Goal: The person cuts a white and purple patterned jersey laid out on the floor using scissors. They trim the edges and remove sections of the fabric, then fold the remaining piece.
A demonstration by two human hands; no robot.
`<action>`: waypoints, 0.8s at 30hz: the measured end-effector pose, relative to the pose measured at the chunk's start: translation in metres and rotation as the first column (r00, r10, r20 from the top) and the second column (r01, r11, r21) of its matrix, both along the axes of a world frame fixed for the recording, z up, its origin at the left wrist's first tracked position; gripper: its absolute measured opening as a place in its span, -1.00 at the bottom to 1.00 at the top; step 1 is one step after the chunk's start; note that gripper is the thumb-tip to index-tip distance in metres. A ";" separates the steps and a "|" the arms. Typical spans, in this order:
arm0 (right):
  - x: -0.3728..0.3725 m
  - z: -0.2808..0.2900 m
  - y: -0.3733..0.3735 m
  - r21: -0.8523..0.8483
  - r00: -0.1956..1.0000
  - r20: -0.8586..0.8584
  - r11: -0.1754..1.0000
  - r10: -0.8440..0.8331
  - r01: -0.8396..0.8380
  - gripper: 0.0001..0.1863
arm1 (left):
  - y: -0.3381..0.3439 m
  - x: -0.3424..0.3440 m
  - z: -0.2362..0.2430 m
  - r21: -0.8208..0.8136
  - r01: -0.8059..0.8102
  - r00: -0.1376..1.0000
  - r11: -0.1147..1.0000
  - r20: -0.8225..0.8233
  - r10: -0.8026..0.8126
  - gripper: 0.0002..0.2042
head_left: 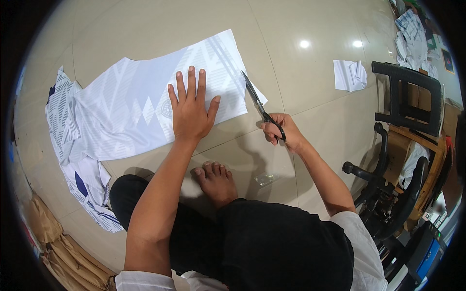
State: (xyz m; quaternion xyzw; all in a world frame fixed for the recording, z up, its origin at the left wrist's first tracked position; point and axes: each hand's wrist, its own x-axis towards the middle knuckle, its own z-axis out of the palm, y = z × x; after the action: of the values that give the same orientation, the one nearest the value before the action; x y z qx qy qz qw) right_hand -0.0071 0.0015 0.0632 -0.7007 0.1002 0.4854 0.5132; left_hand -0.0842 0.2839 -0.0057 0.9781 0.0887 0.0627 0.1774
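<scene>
A white and pale grey patterned fabric piece (145, 72) lies spread on the tiled floor in front of me. My left hand (192, 109) rests flat on it with fingers stretched apart, pressing near a small round emblem. In my right hand (286, 133) is a pair of scissors (256, 95) with black handles, my fingers wrapped through the loops. The blades lie along the fabric's right edge, pointing away from me. A narrow white strip (262, 96) shows just right of the blades. Whether the blades are fully closed is hard to make out.
More patterned fabric (87, 194) lies crumpled at the left. A folded white piece (349, 75) sits on the floor at the right. Beyond it stands a black chair (407, 97) with a wheeled base. Brown paper or cloth (73, 257) is at the lower left. My bare foot (217, 184) is close by.
</scene>
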 end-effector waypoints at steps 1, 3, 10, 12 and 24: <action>0.002 -0.001 0.001 -0.004 1.000 0.007 1.000 0.003 -0.003 -0.64 | 0.000 0.000 0.000 0.001 0.001 1.000 1.000 0.003 -0.001 -0.27; 0.005 -0.003 0.001 -0.012 1.000 0.020 1.000 0.010 -0.010 -0.63 | -0.001 0.001 0.000 -0.003 0.003 1.000 1.000 0.005 -0.003 -0.27; 0.007 -0.007 0.004 -0.020 1.000 0.005 1.000 0.005 -0.005 -0.69 | 0.000 0.001 0.002 -0.004 0.001 1.000 1.000 0.009 -0.001 -0.28; 0.006 -0.011 0.001 -0.027 1.000 0.014 1.000 0.015 -0.015 -0.71 | -0.001 0.001 0.002 -0.007 0.002 1.000 1.000 0.003 -0.002 -0.28; 0.002 -0.014 -0.003 -0.016 0.999 0.028 1.000 0.020 -0.019 -0.68 | 0.000 0.001 0.003 0.002 0.002 1.000 1.000 -0.013 -0.002 -0.28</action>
State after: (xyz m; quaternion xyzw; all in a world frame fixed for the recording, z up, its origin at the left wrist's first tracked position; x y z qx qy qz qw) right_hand -0.0054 -0.0019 0.0489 -0.7124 0.0900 0.4798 0.5041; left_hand -0.0828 0.2837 -0.0030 0.9788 0.0887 0.0563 0.1758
